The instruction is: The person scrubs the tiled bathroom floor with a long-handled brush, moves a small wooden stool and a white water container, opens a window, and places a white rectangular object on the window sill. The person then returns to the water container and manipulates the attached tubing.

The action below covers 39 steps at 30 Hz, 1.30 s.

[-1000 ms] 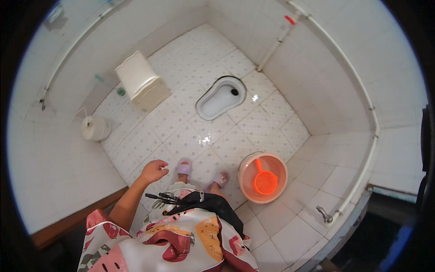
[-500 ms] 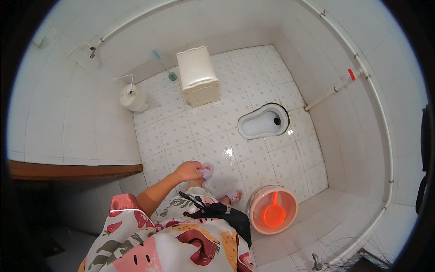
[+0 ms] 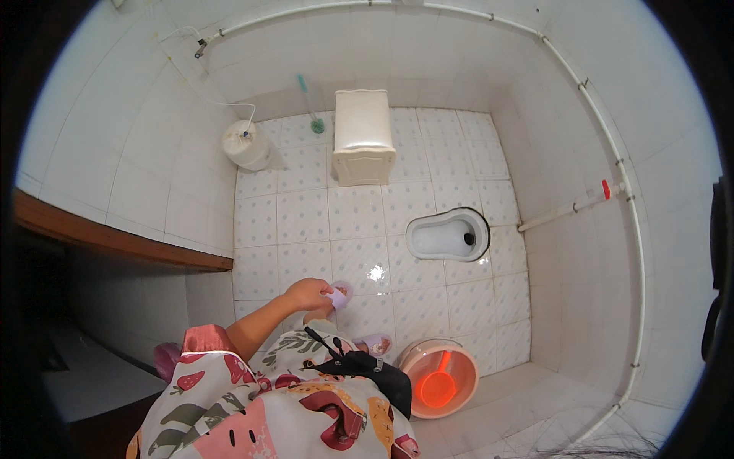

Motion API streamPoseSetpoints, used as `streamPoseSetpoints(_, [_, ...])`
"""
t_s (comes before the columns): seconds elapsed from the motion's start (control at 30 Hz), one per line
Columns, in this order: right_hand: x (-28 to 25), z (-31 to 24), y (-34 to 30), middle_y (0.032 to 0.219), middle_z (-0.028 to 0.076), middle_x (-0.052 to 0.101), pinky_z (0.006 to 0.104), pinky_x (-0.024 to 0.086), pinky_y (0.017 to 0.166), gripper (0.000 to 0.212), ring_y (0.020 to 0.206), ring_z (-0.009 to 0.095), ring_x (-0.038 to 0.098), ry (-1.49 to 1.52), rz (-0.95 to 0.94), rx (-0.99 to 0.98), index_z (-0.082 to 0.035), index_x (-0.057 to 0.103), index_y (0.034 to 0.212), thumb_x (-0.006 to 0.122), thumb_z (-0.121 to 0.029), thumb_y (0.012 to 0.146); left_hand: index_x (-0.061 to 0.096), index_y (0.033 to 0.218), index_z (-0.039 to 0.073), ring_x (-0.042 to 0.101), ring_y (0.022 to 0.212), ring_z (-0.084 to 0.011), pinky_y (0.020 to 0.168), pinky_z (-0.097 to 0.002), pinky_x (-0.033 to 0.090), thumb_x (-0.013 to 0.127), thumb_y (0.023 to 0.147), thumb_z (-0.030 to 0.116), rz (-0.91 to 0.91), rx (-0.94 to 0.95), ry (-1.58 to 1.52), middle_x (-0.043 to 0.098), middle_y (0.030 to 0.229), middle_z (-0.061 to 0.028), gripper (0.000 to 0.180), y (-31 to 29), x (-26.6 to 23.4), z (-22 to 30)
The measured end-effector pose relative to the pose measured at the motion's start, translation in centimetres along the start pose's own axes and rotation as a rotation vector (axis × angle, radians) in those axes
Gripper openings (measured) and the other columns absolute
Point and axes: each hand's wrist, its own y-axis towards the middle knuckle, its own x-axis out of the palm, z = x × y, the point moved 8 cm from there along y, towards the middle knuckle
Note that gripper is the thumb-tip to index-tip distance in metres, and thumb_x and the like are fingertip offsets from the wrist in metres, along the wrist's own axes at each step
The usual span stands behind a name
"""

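My left hand [image 3: 308, 294] hangs low in front of my body, its fingers bent inward. A pale lavender patch shows right at the fingertips, over my left slipper [image 3: 343, 290]; I cannot tell whether it is the slipper's strap or something held. My other lavender slipper [image 3: 376, 343] stands on the tiles a little to the right. Across my front lies a black pouch [image 3: 382, 380] with a zip and straps, over a fruit-patterned garment [image 3: 283, 405]. My right hand is out of sight.
A pink bucket [image 3: 472, 375] holding an orange dipper [image 3: 438, 388] stands right of my feet. Beyond are a squat toilet [image 3: 440, 236], a cream box-like stool [image 3: 362, 138], a toilet brush [image 3: 316, 122] and a white tank [image 3: 248, 145]. White pipes [image 3: 638, 252] run along the walls.
The view has turned and shifted, so the stool and toilet sit lower and further right in it. My left hand stays low, by the left slipper.
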Motion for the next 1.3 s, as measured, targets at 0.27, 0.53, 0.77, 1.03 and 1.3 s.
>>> streamPoseSetpoints(0.27, [3.2,-2.7,-0.8,0.110,0.024,0.044,0.0449,0.046,0.072,0.074,0.091,0.036,0.052,0.127,-0.047,-0.081,-0.005,0.028,0.130,0.064,-0.026,0.069,0.062,0.100,0.007,0.058,0.089,-0.0279,0.077,-0.0345,0.046,0.059,0.065,0.032,0.031,0.030,-0.061,0.062,0.096,-0.0128,0.044,-0.5,-0.2,-0.6])
streamPoseSetpoints(0.53, [10.0,-13.1,-19.7,0.117,0.016,0.045,0.0308,0.046,0.071,0.059,0.088,0.022,0.053,0.899,-0.946,-0.560,-0.001,0.033,0.127,0.057,-0.008,0.073,0.063,0.095,0.004,0.060,0.085,-0.0270,0.074,-0.0345,0.047,0.061,0.067,0.032,0.085,-0.009,0.052,0.063,0.091,-0.0135,0.039,-2.7,-0.2,-4.4])
streamPoseSetpoints(0.77, [-5.0,-26.5,-53.3,0.125,0.014,0.044,0.0295,0.041,0.086,0.047,0.103,0.021,0.049,0.867,-1.829,-1.176,0.001,0.038,0.125,0.054,-0.017,0.085,0.063,0.097,0.006,0.059,0.087,-0.0275,0.075,-0.0346,0.047,0.058,0.067,0.032,0.232,-0.162,-0.127,0.062,0.093,-0.0144,0.040,-6.8,-0.5,-8.6])
streamPoseSetpoints(1.03, [-19.6,-24.9,-71.8,0.113,0.017,0.053,0.0325,0.045,0.075,0.031,0.095,0.023,0.055,0.853,-1.506,-1.933,-0.004,0.052,0.107,0.056,-0.018,0.080,0.063,0.098,0.006,0.059,0.087,-0.0271,0.077,-0.0340,0.046,0.059,0.067,0.034,0.229,-0.400,-0.299,0.062,0.094,-0.0140,0.042,-11.1,0.3,-17.8])
streamPoseSetpoints(1.3, [-7.8,-20.6,-71.5,0.088,0.016,0.064,0.0363,0.045,0.083,0.021,0.089,0.030,0.059,-0.286,-1.098,-1.993,-0.008,0.069,0.078,0.060,-0.027,0.071,0.063,0.097,0.007,0.060,0.085,-0.0244,0.075,-0.0330,0.047,0.057,0.067,0.028,0.251,-0.530,-0.445,0.063,0.093,-0.0115,0.037,-8.9,-6.8,-24.4])
